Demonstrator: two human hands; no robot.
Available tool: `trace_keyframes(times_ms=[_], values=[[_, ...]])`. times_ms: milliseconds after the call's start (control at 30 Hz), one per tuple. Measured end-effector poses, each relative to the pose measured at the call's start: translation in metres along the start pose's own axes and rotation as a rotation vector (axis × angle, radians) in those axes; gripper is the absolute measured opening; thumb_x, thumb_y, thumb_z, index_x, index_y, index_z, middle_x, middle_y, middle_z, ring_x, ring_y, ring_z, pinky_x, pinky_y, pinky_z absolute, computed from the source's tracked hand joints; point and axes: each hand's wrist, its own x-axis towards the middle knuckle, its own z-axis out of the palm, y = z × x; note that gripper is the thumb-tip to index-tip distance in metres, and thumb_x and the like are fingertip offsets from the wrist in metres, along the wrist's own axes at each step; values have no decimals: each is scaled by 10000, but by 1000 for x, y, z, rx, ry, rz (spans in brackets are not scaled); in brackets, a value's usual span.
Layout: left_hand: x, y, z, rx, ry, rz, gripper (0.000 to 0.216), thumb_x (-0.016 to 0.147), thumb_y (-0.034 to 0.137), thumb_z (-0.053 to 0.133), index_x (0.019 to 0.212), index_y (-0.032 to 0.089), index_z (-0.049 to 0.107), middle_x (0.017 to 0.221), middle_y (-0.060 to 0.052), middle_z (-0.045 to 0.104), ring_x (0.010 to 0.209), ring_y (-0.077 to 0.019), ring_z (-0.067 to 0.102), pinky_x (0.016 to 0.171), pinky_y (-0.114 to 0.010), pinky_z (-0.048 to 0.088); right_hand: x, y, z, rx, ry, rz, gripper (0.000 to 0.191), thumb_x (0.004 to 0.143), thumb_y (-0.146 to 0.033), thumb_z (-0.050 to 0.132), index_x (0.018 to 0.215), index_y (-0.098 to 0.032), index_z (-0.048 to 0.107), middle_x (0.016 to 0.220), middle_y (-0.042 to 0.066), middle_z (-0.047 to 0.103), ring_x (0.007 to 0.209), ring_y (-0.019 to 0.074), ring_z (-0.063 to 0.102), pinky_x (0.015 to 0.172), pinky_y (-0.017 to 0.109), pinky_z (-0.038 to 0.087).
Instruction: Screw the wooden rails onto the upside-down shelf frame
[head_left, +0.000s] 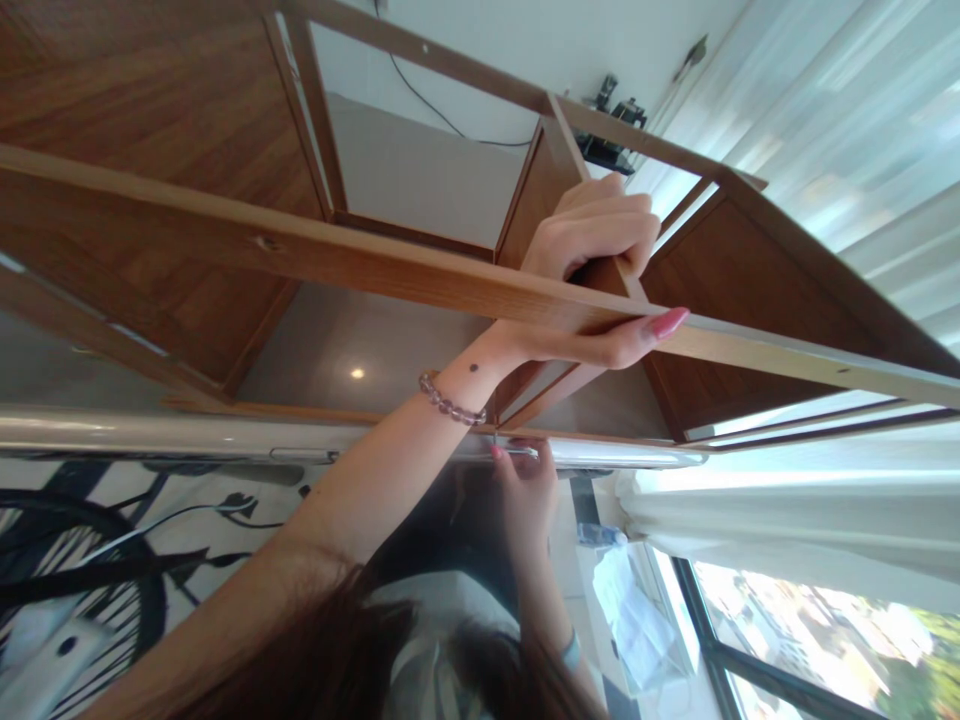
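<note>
A brown wooden shelf frame (420, 265), with open compartments and slim rails, lies across the view. My left hand (600, 240), a beaded bracelet on its wrist, is wrapped round the long front rail where a crosspiece meets it. Its thumb presses the near side and its fingers curl over the far side. Lower down, my right hand (529, 480) pinches a small, thin metal tool (525, 452) that looks like a hex key, at the frame's lower edge. Its tip meets the wood near a joint, but the fastener is too small to make out.
Under the frame lies a pale, shiny-edged table (150, 432). A bicycle wheel (90, 590) stands at lower left. White curtains (847, 180) hang on the right, above a window (825, 620). Dark objects (611, 125) and a cable (427, 100) lie beyond the frame.
</note>
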Motion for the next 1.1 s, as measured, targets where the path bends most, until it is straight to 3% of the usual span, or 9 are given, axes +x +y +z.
trace_keyframes(times_ms=[133, 233, 300, 433, 500, 633, 867, 1000, 1100], values=[[3, 5, -5, -24, 83, -71, 515, 942, 575, 149, 686, 180, 357, 722, 3, 260, 784, -132, 497, 767, -405, 448, 1, 4, -6, -451, 158, -400, 366, 848, -572, 591, 844, -217, 682, 687, 12, 694, 624, 161, 629, 606, 256, 380], [3, 5, -5, 38, -13, -35, 497, 950, 540, 192, 703, 163, 402, 746, -6, 284, 843, -149, 506, 791, -420, 446, 4, 3, -11, -669, 225, -639, 326, 879, -533, 576, 870, -241, 721, 711, 13, 707, 639, 158, 630, 626, 270, 349], [3, 4, -4, 27, -30, -5, 473, 954, 518, 232, 718, 156, 425, 758, -9, 305, 875, -154, 516, 810, -424, 453, 4, 1, -11, -737, 232, -694, 300, 902, -499, 563, 886, -251, 730, 662, 5, 694, 588, 143, 610, 591, 276, 316], [7, 8, -7, -89, 160, -56, 530, 939, 592, 180, 647, 177, 333, 678, 11, 276, 750, -110, 508, 747, -393, 480, -1, -1, -4, -790, 234, -735, 299, 956, -410, 514, 852, -241, 737, 506, -1, 605, 487, 125, 549, 540, 289, 254], [9, 11, -8, -84, 169, -83, 544, 932, 608, 120, 628, 192, 294, 657, 11, 260, 718, -107, 489, 720, -387, 471, -4, 0, 1, -779, 240, -731, 336, 969, -386, 493, 793, -221, 728, 476, 2, 580, 451, 121, 517, 524, 292, 234], [9, 11, -8, -44, 115, -76, 556, 934, 607, 130, 647, 179, 341, 688, 6, 261, 757, -119, 499, 749, -401, 462, -8, -6, 12, -614, 151, -546, 482, 995, -400, 394, 656, -188, 664, 469, 18, 565, 412, 113, 472, 490, 283, 204], [5, 8, -6, 12, 58, -67, 551, 940, 578, 134, 666, 170, 384, 716, 2, 270, 794, -139, 502, 779, -425, 454, -19, -32, 28, 232, -149, 84, 595, 952, -598, 314, 748, -159, 660, 373, -56, 389, 363, 90, 369, 436, 223, 277], [2, 4, -4, 154, -182, -16, 453, 944, 498, 299, 726, 142, 475, 802, -22, 362, 962, -195, 524, 876, -472, 440, -26, -37, 38, 468, -149, 203, 600, 946, -616, 289, 822, -155, 652, 405, -75, 334, 391, 89, 302, 442, 228, 286], [-1, 1, -2, 142, -227, 37, 414, 951, 460, 316, 756, 139, 491, 840, -21, 401, 1001, -195, 534, 899, -470, 445, -27, -34, 42, 512, -152, 231, 612, 948, -622, 265, 786, -162, 634, 417, -67, 351, 406, 90, 308, 448, 231, 287]])
